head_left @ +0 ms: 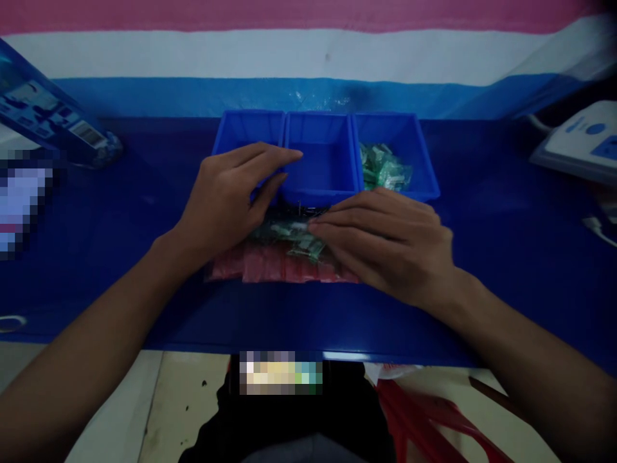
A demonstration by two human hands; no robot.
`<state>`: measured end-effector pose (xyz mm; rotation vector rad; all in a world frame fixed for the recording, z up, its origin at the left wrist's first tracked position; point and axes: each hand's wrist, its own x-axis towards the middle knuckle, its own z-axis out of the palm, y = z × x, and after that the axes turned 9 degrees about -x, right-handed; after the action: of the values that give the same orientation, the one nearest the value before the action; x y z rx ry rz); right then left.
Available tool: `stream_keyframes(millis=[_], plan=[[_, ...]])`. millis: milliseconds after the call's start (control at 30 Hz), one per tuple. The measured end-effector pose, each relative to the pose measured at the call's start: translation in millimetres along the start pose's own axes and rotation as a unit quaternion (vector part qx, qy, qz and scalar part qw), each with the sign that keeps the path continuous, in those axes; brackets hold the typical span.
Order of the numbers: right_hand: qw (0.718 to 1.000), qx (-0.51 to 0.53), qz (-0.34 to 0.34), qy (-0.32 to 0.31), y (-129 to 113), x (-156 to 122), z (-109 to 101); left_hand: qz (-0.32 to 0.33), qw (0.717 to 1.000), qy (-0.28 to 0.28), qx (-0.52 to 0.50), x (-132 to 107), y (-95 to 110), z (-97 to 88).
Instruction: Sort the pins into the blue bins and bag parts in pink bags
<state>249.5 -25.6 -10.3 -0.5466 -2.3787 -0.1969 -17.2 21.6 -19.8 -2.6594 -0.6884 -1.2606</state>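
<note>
My left hand [226,196] rests over the front of the left blue bin [243,128], fingers stretched toward the middle blue bin [321,154], thumb beneath; it holds nothing that I can see. My right hand [385,238] lies flat with its fingers together, pressing on a small pile of clear packets with green parts [294,235]. The pile sits on a red plastic bag [270,265] lying flat on the dark blue table [506,257]. The right blue bin [409,138] holds more of the green packets [383,167].
A blue printed box [43,116] leans at the far left. A white device with blue buttons [583,145] sits at the far right with a cable. A striped pink, white and blue wall runs behind the bins. Below the table edge are floor tiles and a red object.
</note>
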Motion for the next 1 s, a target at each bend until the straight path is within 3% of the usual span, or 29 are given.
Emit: stream_keyframes(millis=[100,200,267,367,467,600,767,933,1000], plan=[[0.984,0.058,0.159,0.058,-5,3,-5,-0.029,1.0,0.011,-0.002,3,9,-2.1],[0.924,0.17,0.309,0.145,-5,8,-5,-0.007,0.999,0.026,-0.022,7,18,-4.5],[0.897,0.229,0.336,0.172,-1,10,-3,0.037,0.999,0.032,-0.016,8,23,-6.5],[0.877,0.288,0.362,0.129,6,10,-1,0.056,0.998,0.031,0.01,8,29,-10.0],[0.882,0.312,0.343,0.087,7,7,-1,0.036,0.999,0.024,-0.003,9,34,-12.8],[0.93,0.266,0.246,0.059,1,5,-4,-0.019,0.999,0.032,-0.031,12,38,-13.0],[0.988,0.062,0.128,0.065,-2,2,-8,-0.061,0.996,0.055,-0.046,13,42,-10.2],[0.987,-0.04,0.121,0.102,1,0,-11,-0.085,0.994,0.047,-0.04,11,47,-8.2],[0.976,-0.019,0.176,0.125,2,1,-10,-0.069,0.995,0.064,-0.044,9,43,-7.0]])
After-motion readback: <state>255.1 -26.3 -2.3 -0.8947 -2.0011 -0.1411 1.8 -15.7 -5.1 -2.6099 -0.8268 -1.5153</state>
